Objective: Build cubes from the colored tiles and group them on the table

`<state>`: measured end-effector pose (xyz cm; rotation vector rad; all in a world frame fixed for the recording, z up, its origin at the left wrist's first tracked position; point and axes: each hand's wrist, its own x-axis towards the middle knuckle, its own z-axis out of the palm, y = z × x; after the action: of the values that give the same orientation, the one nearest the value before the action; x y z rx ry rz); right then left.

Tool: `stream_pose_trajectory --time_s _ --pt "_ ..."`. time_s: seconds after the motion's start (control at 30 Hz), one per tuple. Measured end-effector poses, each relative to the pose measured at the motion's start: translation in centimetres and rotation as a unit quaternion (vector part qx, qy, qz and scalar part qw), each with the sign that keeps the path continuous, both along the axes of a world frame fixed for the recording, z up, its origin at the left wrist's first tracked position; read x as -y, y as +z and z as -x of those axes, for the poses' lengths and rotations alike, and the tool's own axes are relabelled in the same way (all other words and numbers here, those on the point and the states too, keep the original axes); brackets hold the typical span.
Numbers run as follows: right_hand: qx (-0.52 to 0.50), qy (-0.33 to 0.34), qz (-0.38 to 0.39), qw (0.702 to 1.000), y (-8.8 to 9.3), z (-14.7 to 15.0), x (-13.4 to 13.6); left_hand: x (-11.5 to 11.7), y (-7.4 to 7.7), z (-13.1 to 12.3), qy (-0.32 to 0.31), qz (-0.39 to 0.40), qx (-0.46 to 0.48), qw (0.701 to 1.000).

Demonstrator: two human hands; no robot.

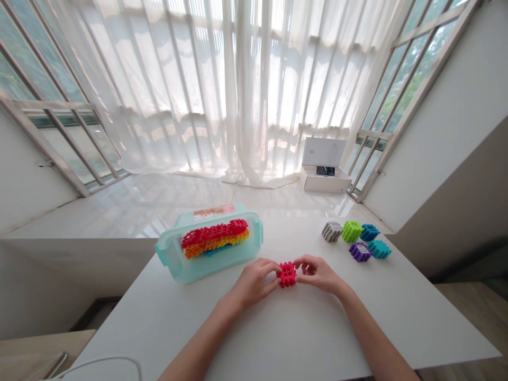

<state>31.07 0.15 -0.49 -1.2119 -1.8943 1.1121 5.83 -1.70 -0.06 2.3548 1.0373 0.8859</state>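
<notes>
A red notched building block (287, 274) with a window-like grid on its face is on or just above the white table (301, 328), between my two hands. My left hand (260, 280) grips its left edge, thumb and fingers closed on it. At its right edge is my right hand (319, 273), with thumb and fingertips pinched against the side. To the left, a pale aqua plastic bin (174, 264) holds rows of red, orange, yellow and blue notched pieces (216, 235).
At the right stand several blocks: a grey block (332, 231), a lime green block (352, 230), a dark blue block (370, 232), a purple block (360, 252) and a teal block (380, 249). A white box (325, 182) holding a phone (325, 171) sits on the sill before the curtain (246, 106).
</notes>
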Motion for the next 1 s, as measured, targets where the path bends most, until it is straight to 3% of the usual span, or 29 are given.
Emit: stream_pose_trajectory --time_s 1.0 --pt "-0.013 0.007 0.022 1.000 -0.60 -0.11 -0.26 -0.30 -0.70 0.04 -0.037 0.031 0.045 0.998"
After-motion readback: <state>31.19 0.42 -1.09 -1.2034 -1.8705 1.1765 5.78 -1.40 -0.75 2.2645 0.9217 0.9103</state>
